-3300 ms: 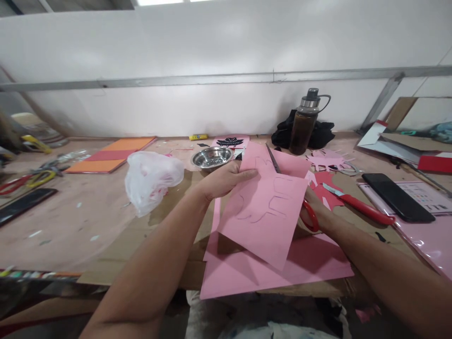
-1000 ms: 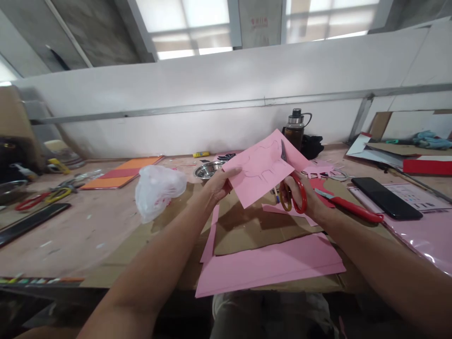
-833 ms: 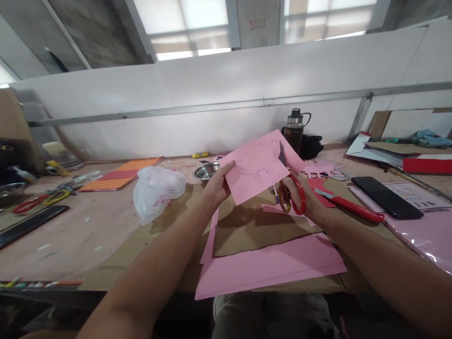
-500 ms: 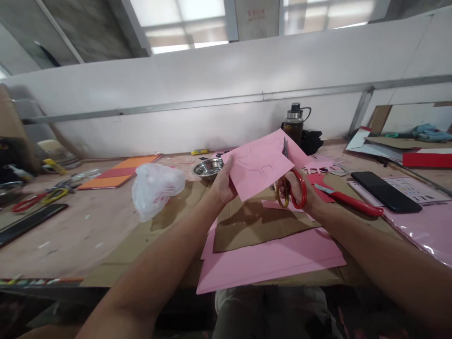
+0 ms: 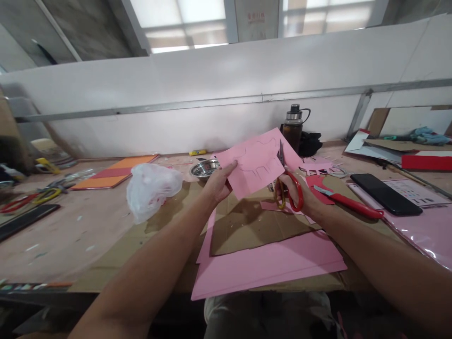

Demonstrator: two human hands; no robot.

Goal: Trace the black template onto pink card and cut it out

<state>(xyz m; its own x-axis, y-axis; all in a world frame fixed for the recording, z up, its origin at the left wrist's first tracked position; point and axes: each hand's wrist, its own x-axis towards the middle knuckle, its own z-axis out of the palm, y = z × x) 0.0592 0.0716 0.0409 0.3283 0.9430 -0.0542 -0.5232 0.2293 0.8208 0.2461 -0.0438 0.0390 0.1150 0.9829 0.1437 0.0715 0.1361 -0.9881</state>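
Observation:
My left hand point(image 5: 219, 182) pinches the left edge of a pink paper sheet point(image 5: 252, 165), thumb on top. A pencil outline that looks like an animal is drawn on the sheet, which I hold tilted above the table. On the right, my right hand point(image 5: 294, 190) is closed round the handles of red-handled scissors point(image 5: 299, 195). Their blades point upward at the sheet's right side, where a cut separates part of the paper. Below lie a piece of brown cardboard point(image 5: 261, 230) and larger pink sheets point(image 5: 271, 273).
Left of the sheet stand a steel bowl point(image 5: 203, 170) and a white plastic bag point(image 5: 151, 188). A drink bottle point(image 5: 293, 127) is behind. To the right are a red-handled utility knife point(image 5: 353, 205), a black phone point(image 5: 384, 194) and pink cut-outs point(image 5: 316, 167).
The pink sheet has shifted slightly left and is turned a little. My left thumb now lies farther over its face. The scissors stay at the right side of the sheet.

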